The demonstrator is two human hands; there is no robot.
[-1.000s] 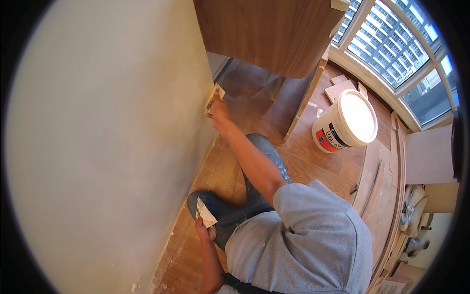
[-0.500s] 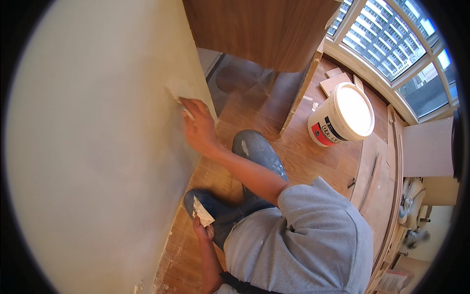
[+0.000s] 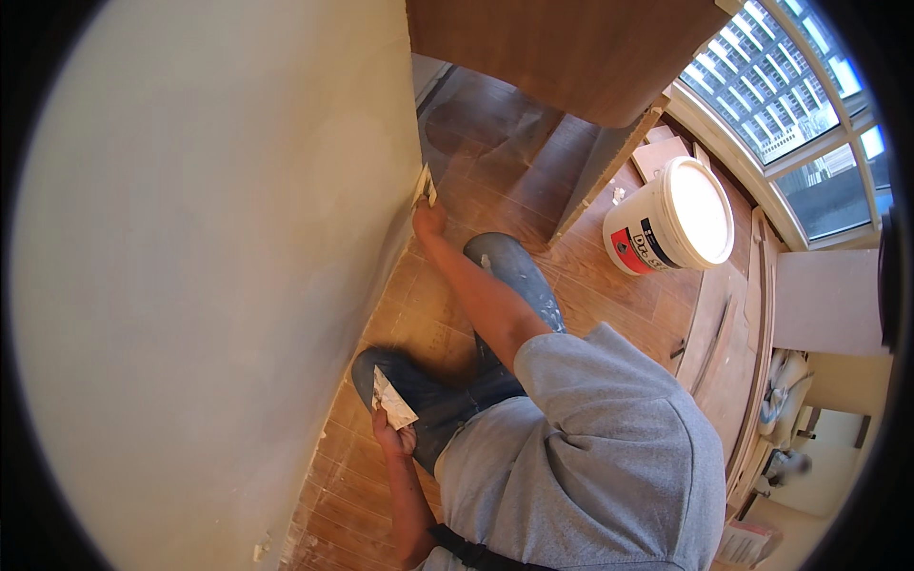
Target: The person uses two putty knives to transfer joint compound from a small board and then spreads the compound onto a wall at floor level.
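Observation:
My right hand (image 3: 429, 220) is closed around a putty knife (image 3: 425, 186), its blade at the lower part of the pale plastered wall (image 3: 209, 238), by the wall's far end near the floor. Whether the blade's edge touches the wall, I cannot tell. Over my bent left leg, my left hand (image 3: 393, 434) grips a second, wider putty knife (image 3: 391, 400), whose blade is smeared with whitish putty. Its handle is hidden by my fingers. Jeans (image 3: 519, 271) with white smears cover my folded legs.
A lidded white bucket (image 3: 657, 214) with a red and black label stands on the wooden floor (image 3: 590, 295) to the right. Ahead, a brown wooden panel (image 3: 543, 57) overhangs the floor. Boards (image 3: 728, 333) lie along the right, below the window (image 3: 762, 76).
My right hand has moved from the wall's face to its lower far edge, away and to the right, with the knife. My left hand stays nearly in place. The whole view has shifted slightly.

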